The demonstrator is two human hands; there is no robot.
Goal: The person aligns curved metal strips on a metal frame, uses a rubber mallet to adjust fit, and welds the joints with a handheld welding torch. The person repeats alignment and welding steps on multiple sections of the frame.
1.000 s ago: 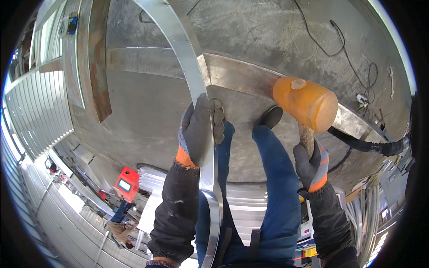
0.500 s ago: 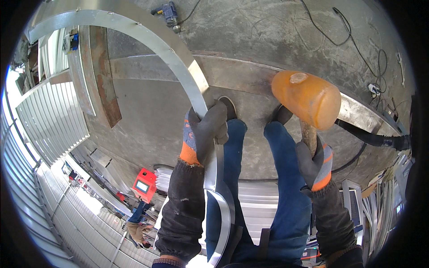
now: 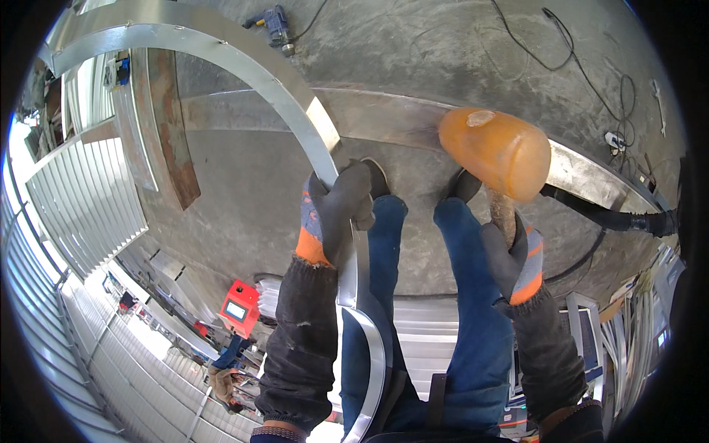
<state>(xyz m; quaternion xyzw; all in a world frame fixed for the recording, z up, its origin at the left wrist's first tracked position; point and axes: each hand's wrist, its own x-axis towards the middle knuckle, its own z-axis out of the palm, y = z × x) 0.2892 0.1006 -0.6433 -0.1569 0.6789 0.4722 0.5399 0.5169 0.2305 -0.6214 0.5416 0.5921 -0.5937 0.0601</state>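
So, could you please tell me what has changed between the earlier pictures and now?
Since the first picture, the upper part of the curved metal strip has swung left in the view, and a blue drill has come into sight. Nothing was taken up or let go: the left hand still grips the strip and the right hand the orange mallet.

Mallet [image 3: 498, 155] right of strip [image 3: 316, 153]; drill [image 3: 277, 26] on floor [image 3: 244, 177].
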